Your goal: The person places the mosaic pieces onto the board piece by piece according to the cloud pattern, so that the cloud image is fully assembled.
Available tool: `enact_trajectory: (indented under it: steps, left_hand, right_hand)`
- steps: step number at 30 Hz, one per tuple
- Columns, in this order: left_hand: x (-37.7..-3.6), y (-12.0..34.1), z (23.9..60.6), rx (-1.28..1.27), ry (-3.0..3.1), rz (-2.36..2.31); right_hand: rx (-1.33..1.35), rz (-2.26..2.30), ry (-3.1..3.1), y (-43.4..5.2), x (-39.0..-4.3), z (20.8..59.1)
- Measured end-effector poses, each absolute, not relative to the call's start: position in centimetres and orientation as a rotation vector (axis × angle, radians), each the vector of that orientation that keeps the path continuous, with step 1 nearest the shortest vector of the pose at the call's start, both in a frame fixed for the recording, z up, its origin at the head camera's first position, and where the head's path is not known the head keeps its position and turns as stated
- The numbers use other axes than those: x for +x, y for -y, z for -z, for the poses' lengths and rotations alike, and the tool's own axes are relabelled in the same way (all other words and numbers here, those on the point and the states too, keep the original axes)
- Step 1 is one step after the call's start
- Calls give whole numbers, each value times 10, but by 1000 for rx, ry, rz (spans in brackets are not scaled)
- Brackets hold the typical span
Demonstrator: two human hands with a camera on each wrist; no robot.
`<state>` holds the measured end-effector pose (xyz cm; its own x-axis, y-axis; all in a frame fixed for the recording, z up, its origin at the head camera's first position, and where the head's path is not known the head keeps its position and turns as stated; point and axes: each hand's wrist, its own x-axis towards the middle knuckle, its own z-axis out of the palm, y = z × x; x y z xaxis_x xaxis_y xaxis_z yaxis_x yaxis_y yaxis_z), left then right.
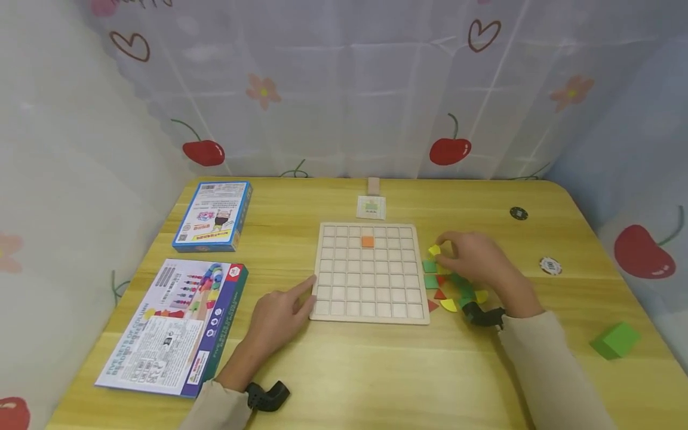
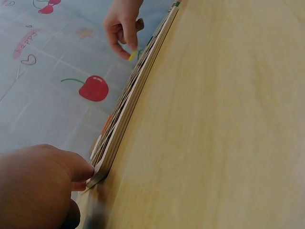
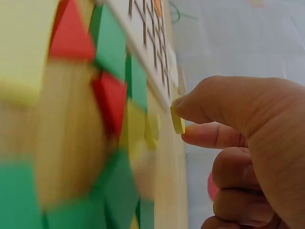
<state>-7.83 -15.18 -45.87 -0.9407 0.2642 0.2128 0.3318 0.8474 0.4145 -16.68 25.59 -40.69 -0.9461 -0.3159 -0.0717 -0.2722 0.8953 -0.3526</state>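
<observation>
Right hand [image 1: 473,257]: pinches a yellow tile [image 1: 434,250] above the pile [image 1: 448,286]
Left hand [image 1: 279,313]: fingers [image 1: 303,288] touch the board [image 1: 368,272] at its near left corner
Board: one orange tile [image 1: 368,241]
Surface [image 1: 376,370]: two boxes [image 1: 212,215], left

Pale wooden grid board [image 1: 371,272] — smooth, matt.

Head overhead; wrists close, table-level.

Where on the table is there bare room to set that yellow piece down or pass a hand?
Bare wood lies between the grid board and the near table edge, and right of the pile toward the green block. It is crowded beside the board's right edge: loose tiles under the right hand, which pinches a yellow piece.
</observation>
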Motion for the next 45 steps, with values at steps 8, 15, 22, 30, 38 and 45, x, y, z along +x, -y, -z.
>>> enact_trajectory:
  steps: [8, 15, 22, 30, 38, 45]
  left_hand:
    - [-78, 147, 458, -474, 2902, 639]
    - [-77, 149, 457, -444, 2910, 680]
    - [-78, 149, 460, -457, 2915, 678]
    - [-78, 151, 458, -451, 2910, 652]
    - [-78, 151, 459, -462, 2897, 662]
    - [-78, 152, 461, -470, 2868, 642]
  right_hand:
    - [-567, 521, -2927, -220, -179, 406]
    - [-605, 535, -2870, -185, -191, 406]
    - [-624, 555, -2854, -170, -200, 417]
    - [-667, 640, -2862, -169, -205, 425]
    - [-665, 709, -2852, -170, -204, 427]
    - [-646, 738, -2848, -168, -202, 430]
